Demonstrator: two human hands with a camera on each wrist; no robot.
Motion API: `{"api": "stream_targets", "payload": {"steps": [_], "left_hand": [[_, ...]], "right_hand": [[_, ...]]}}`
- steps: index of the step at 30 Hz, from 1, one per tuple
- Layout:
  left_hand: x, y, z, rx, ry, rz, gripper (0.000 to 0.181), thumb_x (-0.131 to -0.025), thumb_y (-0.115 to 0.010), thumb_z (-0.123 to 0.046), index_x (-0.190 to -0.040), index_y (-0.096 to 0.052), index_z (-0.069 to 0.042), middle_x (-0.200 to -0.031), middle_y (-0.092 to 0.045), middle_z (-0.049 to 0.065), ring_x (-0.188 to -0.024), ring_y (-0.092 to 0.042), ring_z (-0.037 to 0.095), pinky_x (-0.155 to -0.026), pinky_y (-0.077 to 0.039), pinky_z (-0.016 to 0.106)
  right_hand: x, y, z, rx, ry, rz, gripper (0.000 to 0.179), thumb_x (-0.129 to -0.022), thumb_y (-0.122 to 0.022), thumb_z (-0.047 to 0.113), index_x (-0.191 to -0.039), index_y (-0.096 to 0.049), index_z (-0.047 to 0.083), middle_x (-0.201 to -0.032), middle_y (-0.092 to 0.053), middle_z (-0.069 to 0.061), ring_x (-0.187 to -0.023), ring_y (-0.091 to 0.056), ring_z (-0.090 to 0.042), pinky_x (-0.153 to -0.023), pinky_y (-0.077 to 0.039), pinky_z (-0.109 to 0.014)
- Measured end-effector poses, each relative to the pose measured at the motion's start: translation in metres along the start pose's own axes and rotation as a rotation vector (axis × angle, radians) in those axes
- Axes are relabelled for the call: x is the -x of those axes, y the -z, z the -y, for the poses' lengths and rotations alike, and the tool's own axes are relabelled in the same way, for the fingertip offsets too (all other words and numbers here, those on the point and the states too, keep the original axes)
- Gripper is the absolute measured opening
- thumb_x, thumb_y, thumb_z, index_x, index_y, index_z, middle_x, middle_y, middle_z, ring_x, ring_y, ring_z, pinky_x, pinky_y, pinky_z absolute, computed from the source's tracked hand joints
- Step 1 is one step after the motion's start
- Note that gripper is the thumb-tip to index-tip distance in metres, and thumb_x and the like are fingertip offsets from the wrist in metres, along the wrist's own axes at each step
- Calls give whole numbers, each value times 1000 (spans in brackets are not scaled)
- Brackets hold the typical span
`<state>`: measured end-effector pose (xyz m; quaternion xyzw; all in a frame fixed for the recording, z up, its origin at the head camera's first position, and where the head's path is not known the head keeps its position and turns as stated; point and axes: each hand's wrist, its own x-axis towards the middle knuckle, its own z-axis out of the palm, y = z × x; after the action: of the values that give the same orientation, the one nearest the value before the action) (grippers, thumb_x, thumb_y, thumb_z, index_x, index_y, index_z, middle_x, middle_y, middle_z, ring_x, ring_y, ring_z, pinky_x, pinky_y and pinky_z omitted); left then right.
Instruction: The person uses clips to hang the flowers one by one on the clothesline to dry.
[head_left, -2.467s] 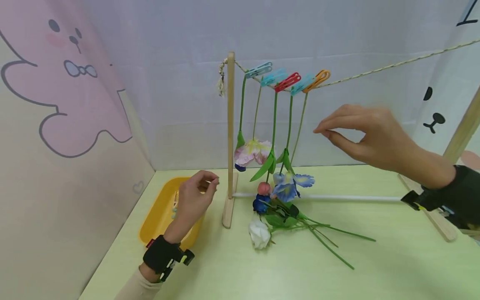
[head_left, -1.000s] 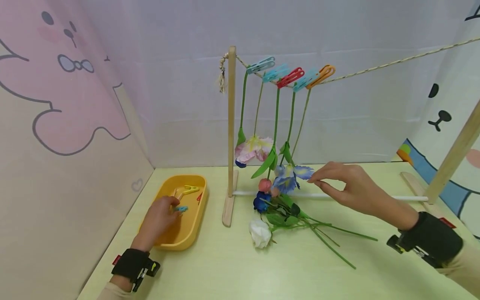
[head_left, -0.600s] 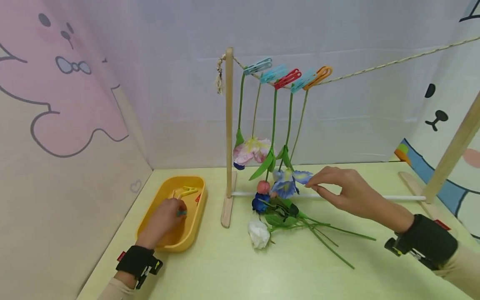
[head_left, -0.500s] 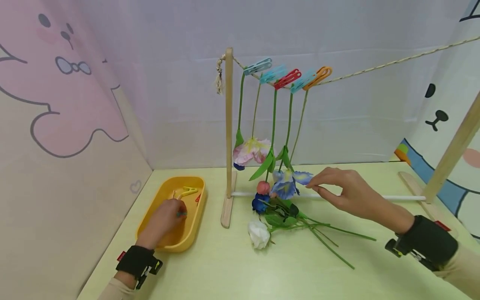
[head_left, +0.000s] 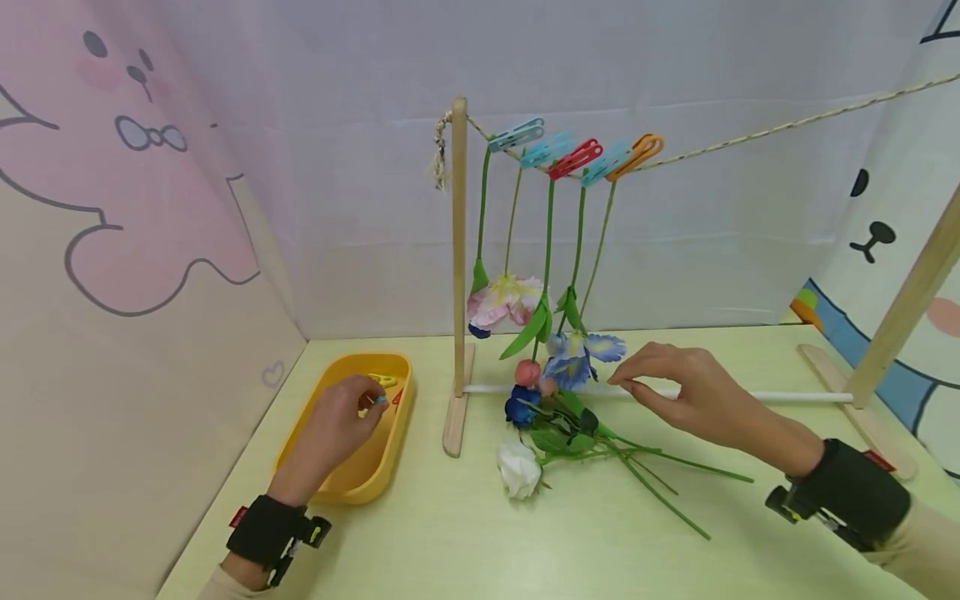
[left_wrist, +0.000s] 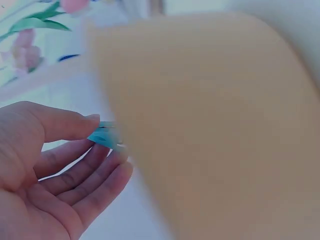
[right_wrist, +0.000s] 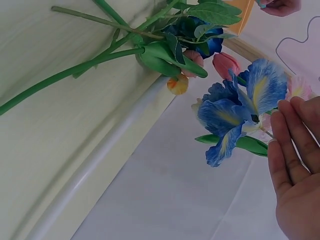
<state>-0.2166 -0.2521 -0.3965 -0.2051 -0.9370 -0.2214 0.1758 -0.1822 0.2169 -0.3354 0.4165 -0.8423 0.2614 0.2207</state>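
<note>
My left hand (head_left: 337,421) pinches a light blue clothespin (left_wrist: 102,137) between thumb and fingers, above the yellow tray (head_left: 367,490). Most of the clothespin is covered by the fingers in the head view. My right hand (head_left: 693,392), fingers extended and thumb beneath, hovers just right of a blue iris (head_left: 572,362) and holds nothing. That iris hangs head-down among several artificial flowers, including a pink iris (head_left: 506,302). Clothespins, among them a red one (head_left: 576,158) and an orange one (head_left: 636,157), fix their stems to a rope (head_left: 780,127).
Loose flowers lie under the line, with a white rose (head_left: 518,469), a dark blue rose (head_left: 521,407) and long green stems (head_left: 667,496). A wooden post (head_left: 459,250) and a white rod (head_left: 795,397) form the stand. A yellow clothespin (head_left: 384,381) lies in the tray.
My left hand went into the tray and has risen slightly with the light blue clothespin. My right hand came down from beside the rope to near the blue iris.
</note>
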Motion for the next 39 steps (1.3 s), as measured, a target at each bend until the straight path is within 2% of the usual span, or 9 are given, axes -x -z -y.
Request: {"api": "stream_targets", "payload": {"steps": [5,10,17,21,29,32,35,39], "left_hand": [[-4,8,-18,39,-55,-66,12,-80,-78,-5,-90,-72,-1,-85,-69,10,-72,-63,21,-66,-57,40],[-5,12,-38,78,-104,-139,11,-78,-79,-6,-87,-73,-8,-85,-70,6,-75,-62,16,-67,-57,37],[-7,11,-69,205,-161,-177,14,-78,-80,-6,-89,-72,-11,-85,-69,-3,-77,-63,13,-65,-56,32],[-8,7,-86,302,-185,-155,15,-80,-80,-7,-92,-72,-11,-86,-68,-6,-79,-64,9,-68,-58,32],[-12,-8,-114,536,-181,-109,13,-85,-76,-12,-98,-71,-11,-90,-70,-4,-82,-67,7,-78,-60,34],[-13,-13,-127,633,-169,-81,12,-86,-74,-10,-98,-71,-9,-92,-70,0,-83,-68,10,-80,-59,36],[-13,-13,-145,734,-172,-56,12,-86,-73,-2,-98,-70,-2,-93,-70,8,-83,-68,17,-80,-59,41],[-14,-12,-168,853,-204,-37,13,-83,-71,10,-96,-69,7,-92,-69,19,-82,-68,26,-78,-59,46]], "right_hand": [[0,-2,3,-3,2,-5,32,-80,-72,-2,-102,-74,21,-98,-72,6,-91,-65,-8,-65,-56,-34],[0,-5,5,-23,4,-11,31,-80,-72,-2,-102,-75,19,-98,-72,4,-91,-65,-10,-66,-57,-36],[-2,-11,11,-42,3,-13,29,-82,-71,-1,-103,-74,19,-99,-71,4,-92,-65,-10,-66,-58,-37],[-4,-15,17,-58,6,-19,31,-82,-71,-1,-104,-74,21,-99,-72,2,-93,-65,-11,-66,-58,-38],[-8,-23,26,-78,19,-24,32,-81,-71,-3,-103,-75,19,-98,-73,1,-91,-67,-12,-70,-58,-42],[-9,-27,28,-89,19,-22,31,-81,-72,-3,-103,-75,19,-98,-73,1,-91,-67,-13,-69,-58,-42],[-10,-31,31,-100,13,-1,29,-82,-73,1,-105,-74,19,-100,-73,2,-95,-67,-12,-71,-58,-41],[-10,-37,33,-136,1,43,27,-85,-74,8,-110,-72,19,-104,-72,2,-99,-66,-12,-77,-57,-40]]}}
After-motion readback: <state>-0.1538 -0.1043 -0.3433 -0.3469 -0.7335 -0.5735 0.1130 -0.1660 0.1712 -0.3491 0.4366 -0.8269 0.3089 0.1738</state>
